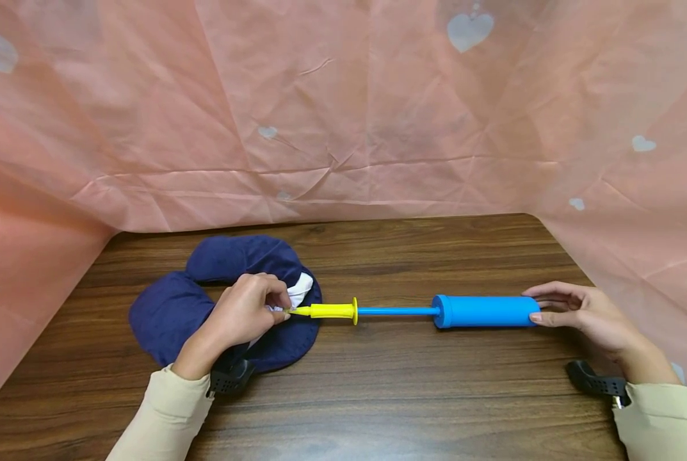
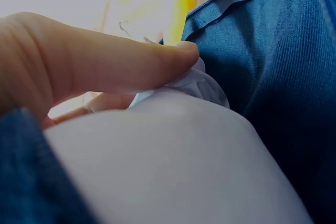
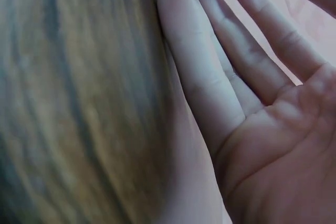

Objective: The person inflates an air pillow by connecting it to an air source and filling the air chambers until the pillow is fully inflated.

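Head view: the navy inflatable neck pillow lies on the desk at left, where the left hand pinches its white valve, probably around the yellow nozzle. The hand pump runs rightward to the right hand, whose straight fingers rest on its end.

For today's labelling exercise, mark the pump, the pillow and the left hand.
pump (image 1: 484, 311), head view, middle of the blue barrel
pillow (image 1: 167, 314), head view, left lobe of the navy cover
left hand (image 1: 242, 314), head view, back of the hand
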